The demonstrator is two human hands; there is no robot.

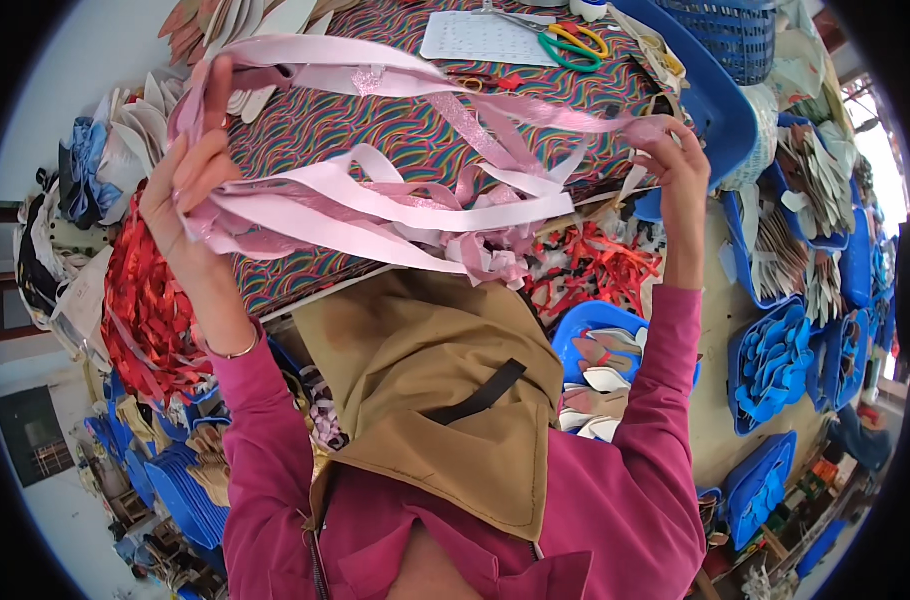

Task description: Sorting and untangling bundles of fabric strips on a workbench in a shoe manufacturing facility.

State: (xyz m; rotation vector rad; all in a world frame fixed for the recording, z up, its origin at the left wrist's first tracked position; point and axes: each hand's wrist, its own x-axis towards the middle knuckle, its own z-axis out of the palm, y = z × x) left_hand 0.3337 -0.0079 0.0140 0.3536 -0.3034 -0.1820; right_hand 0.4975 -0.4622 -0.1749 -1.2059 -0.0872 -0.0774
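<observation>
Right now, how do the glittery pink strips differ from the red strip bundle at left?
Colour: the glittery pink strips are pale pink; the red strip bundle is mostly bright red.
Pose: the glittery pink strips stretch loosely between left hand and right hand; the red strip bundle is in neither hand, massed thick and crinkled.
Shared: both comprise many narrow strips.

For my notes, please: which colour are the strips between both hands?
The strips are pink, partly pale, partly glittery, seen best in the head view.

Workshop, scissors (552,34), blue bins (723,130), stacked cut pieces (778,262), red strips (147,305)
</observation>
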